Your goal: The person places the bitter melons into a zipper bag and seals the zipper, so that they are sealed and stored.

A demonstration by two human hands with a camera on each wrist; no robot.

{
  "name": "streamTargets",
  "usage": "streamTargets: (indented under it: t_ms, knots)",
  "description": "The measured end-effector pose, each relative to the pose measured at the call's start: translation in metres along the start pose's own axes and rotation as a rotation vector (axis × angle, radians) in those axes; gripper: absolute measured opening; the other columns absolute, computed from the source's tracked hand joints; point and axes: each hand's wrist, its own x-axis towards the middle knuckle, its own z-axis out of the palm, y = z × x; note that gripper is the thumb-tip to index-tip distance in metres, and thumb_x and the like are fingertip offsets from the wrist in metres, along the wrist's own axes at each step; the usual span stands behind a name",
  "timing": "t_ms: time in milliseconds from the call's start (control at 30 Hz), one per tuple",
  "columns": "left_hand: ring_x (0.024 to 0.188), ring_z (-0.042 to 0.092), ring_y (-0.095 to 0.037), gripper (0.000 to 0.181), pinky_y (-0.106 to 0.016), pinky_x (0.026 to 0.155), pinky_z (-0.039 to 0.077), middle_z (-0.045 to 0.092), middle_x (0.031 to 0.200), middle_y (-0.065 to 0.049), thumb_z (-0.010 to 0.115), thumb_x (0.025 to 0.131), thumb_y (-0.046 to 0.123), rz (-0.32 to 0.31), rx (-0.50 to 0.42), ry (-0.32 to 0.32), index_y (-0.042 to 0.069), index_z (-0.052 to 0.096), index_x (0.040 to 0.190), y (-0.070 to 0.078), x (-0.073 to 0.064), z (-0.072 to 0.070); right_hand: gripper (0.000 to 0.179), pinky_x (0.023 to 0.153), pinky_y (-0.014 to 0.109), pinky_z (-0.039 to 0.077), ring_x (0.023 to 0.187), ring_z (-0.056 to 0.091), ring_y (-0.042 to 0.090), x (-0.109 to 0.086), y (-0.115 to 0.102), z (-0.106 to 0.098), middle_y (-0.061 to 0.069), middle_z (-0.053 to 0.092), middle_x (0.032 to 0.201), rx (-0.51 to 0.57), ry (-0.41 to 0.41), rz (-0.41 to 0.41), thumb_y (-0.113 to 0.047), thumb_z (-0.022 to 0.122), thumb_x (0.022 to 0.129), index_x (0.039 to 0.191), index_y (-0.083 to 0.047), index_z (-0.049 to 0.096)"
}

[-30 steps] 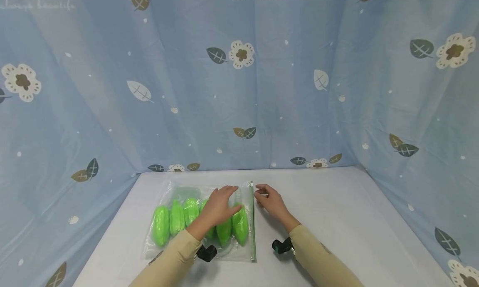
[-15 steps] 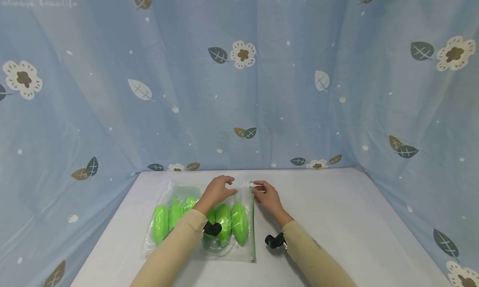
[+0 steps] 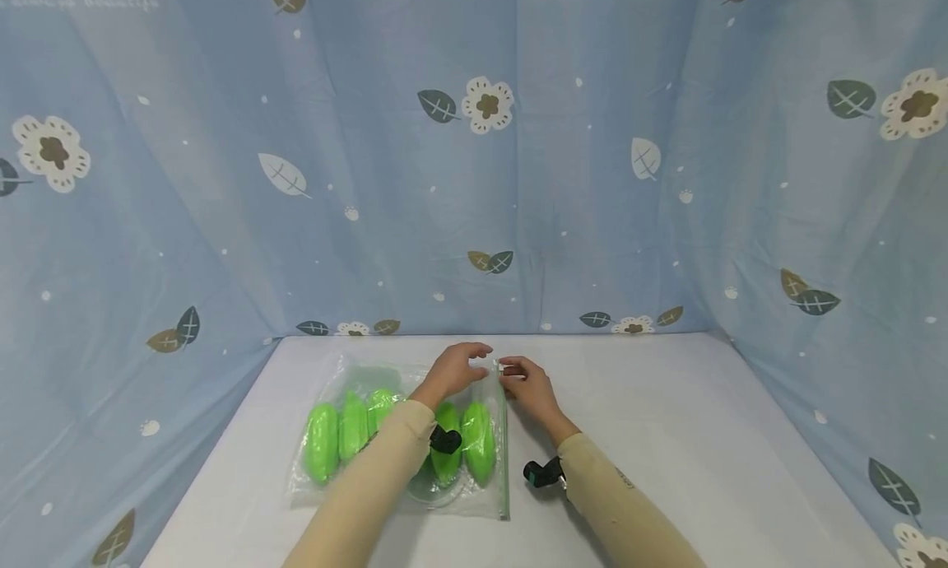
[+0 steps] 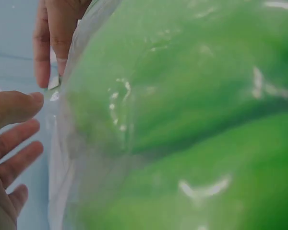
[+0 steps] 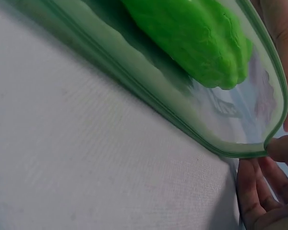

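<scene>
A clear zip bag (image 3: 336, 380) lies flat on the table, holding a row of several long bright green vegetable-shaped pieces (image 3: 322, 443). In the right wrist view one green piece (image 5: 197, 38) looks lumpy, and the bag's green zip rim (image 5: 134, 88) gapes in a loop. My right hand (image 3: 532, 393) pinches the far end of that rim between thumb and fingers. A small white tab (image 4: 54, 81) shows at its fingertips in the left wrist view. Just left of it, my left hand (image 3: 452, 370) hovers near the same corner, thumb and fingers spread apart. The left forearm hides part of the row.
A white table (image 3: 652, 436) extends to the right of the bag. Blue patterned curtain (image 3: 385, 181) encloses it at the back and sides. A small black camera sits at each wrist, the left one (image 3: 446, 439) above the bag, the right one (image 3: 543, 473) beside it.
My left hand has moved away from me and to the right, to the bag's far corner. My right hand has shifted slightly left onto the rim's end.
</scene>
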Motion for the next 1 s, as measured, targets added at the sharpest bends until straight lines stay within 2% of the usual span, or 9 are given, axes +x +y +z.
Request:
streamTargets:
  t_ms: [300,433,633,733,900,1000]
  knots:
    - [0.126,0.059,-0.029,0.028,-0.047,0.105,0.049,0.068,0.13,-0.007,0.067,0.098,0.008,0.016,-0.07,0.059,0.011,0.073,0.125,-0.005,0.004,0.012,0.028,0.071,0.035,0.058,0.092,0.069,0.029,-0.002,-0.004,-0.001,0.018,0.069,0.111,0.051,-0.009,-0.009,-0.001,0.069,0.094,0.122,-0.004,0.069]
    - [0.121,0.063,-0.029,0.024,-0.048,0.101,0.051,0.072,0.123,-0.007,0.066,0.098,0.007,0.041,-0.1,0.075,0.011,0.074,0.12,-0.005,0.005,0.013,0.027,0.069,0.034,0.058,0.088,0.068,0.025,-0.002,-0.004,0.0,0.016,0.07,0.109,0.062,-0.003,-0.018,0.0,0.07,0.093,0.12,-0.005,0.07]
    - [0.118,0.064,-0.03,0.016,-0.049,0.099,0.052,0.073,0.115,-0.006,0.067,0.098,0.007,0.045,-0.147,0.083,0.011,0.073,0.112,-0.006,0.006,0.013,0.025,0.067,0.037,0.059,0.084,0.068,0.023,-0.002,-0.003,0.002,0.016,0.07,0.109,0.078,-0.013,-0.025,-0.001,0.07,0.094,0.118,-0.004,0.071]
    - [0.117,0.065,-0.03,0.013,-0.048,0.099,0.053,0.073,0.113,-0.006,0.067,0.099,0.008,0.044,-0.188,0.08,0.011,0.072,0.11,-0.007,0.007,0.014,0.024,0.07,0.045,0.06,0.085,0.068,0.028,-0.003,-0.005,0.002,0.019,0.069,0.11,0.084,-0.009,-0.031,-0.003,0.07,0.095,0.119,-0.002,0.07]
    - [0.111,0.066,-0.026,0.012,-0.043,0.095,0.054,0.072,0.108,-0.003,0.065,0.1,0.01,0.029,-0.275,0.071,0.011,0.072,0.11,-0.01,0.008,0.016,0.025,0.078,0.063,0.056,0.089,0.066,0.046,-0.005,-0.012,0.001,0.029,0.065,0.112,0.123,-0.016,-0.022,0.002,0.066,0.096,0.12,0.008,0.066]
    - [0.106,0.067,-0.025,0.012,-0.042,0.092,0.056,0.071,0.105,-0.004,0.064,0.101,0.01,0.03,-0.318,0.063,0.01,0.072,0.11,-0.01,0.007,0.017,0.025,0.08,0.066,0.054,0.091,0.064,0.051,-0.005,-0.015,0.001,0.031,0.064,0.112,0.137,-0.019,-0.013,0.004,0.064,0.097,0.12,0.011,0.064]
